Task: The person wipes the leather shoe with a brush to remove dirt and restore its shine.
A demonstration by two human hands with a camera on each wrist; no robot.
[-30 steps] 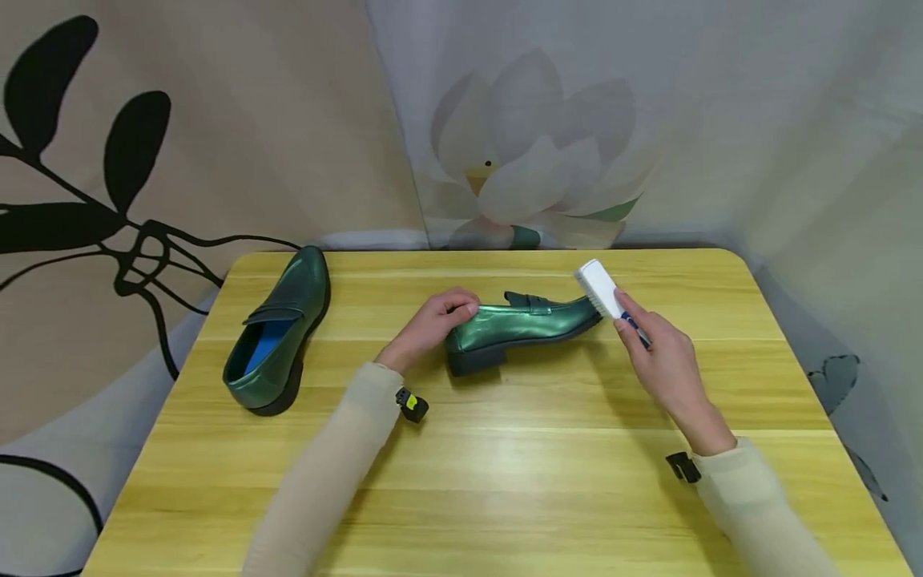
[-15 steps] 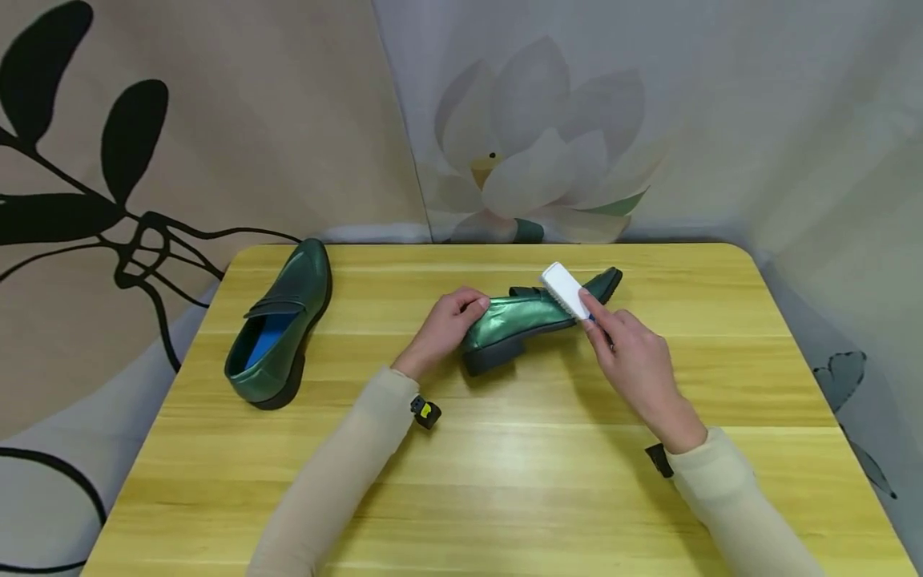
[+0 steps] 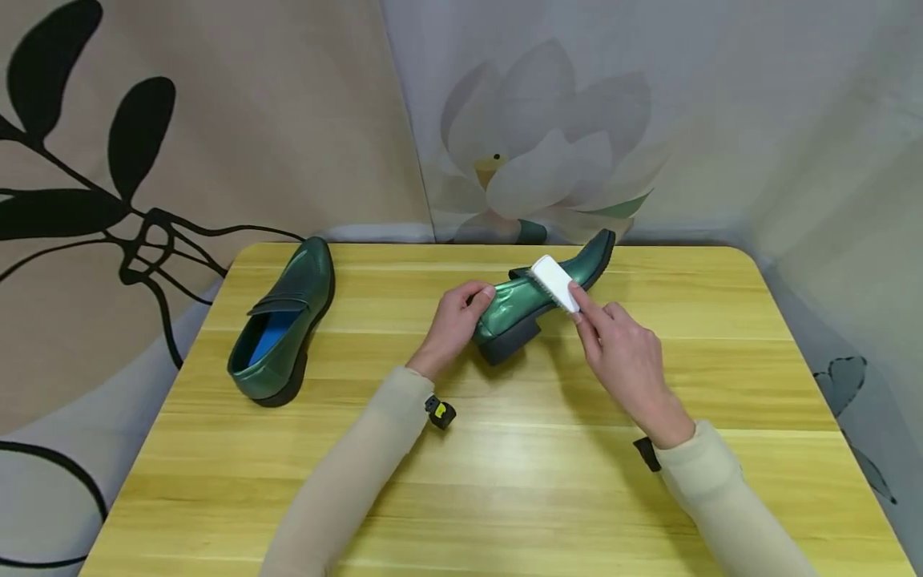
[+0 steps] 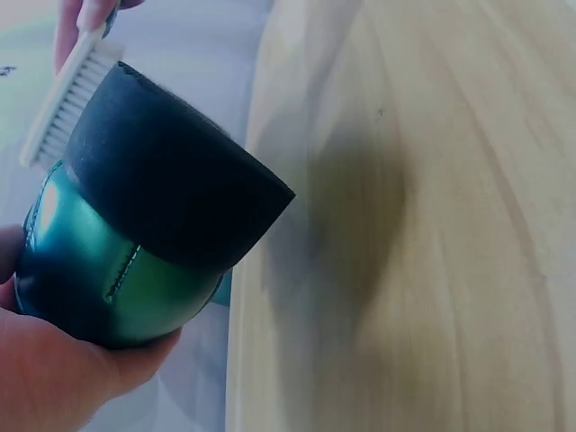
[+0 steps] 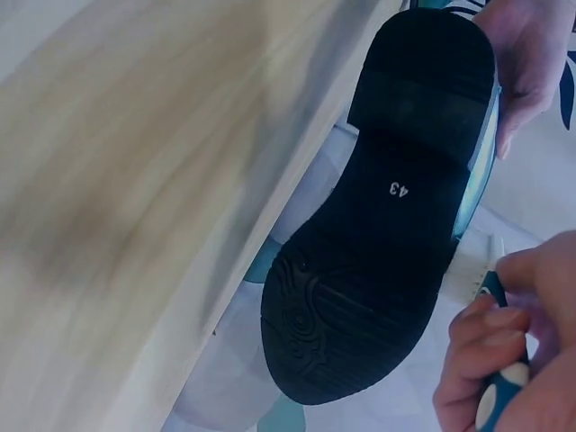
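A shiny green loafer (image 3: 513, 306) is held tilted above the table, toe up and to the far right. My left hand (image 3: 456, 320) grips it at the heel opening, thumb outside; the black heel block (image 4: 171, 171) fills much of the left wrist view. In my right hand (image 3: 626, 361) is a white brush (image 3: 554, 282) with a blue-and-white handle (image 5: 500, 392), fingers curled round it. Its bristles (image 4: 74, 99) lie against the shoe's upper near the strap. The right wrist view shows the black sole (image 5: 378, 243), marked 43.
The matching green loafer (image 3: 284, 328), with a blue insole, stands at the left of the wooden table (image 3: 505, 497), toe pointing away. Behind the table's far edge hangs a pale curtain (image 3: 303, 120) printed with leaves and a flower.
The loafer's toe has swung upward and away while its heel moved slightly right. The brush has gone from the toe back to the strap area, the right hand moving left with it.
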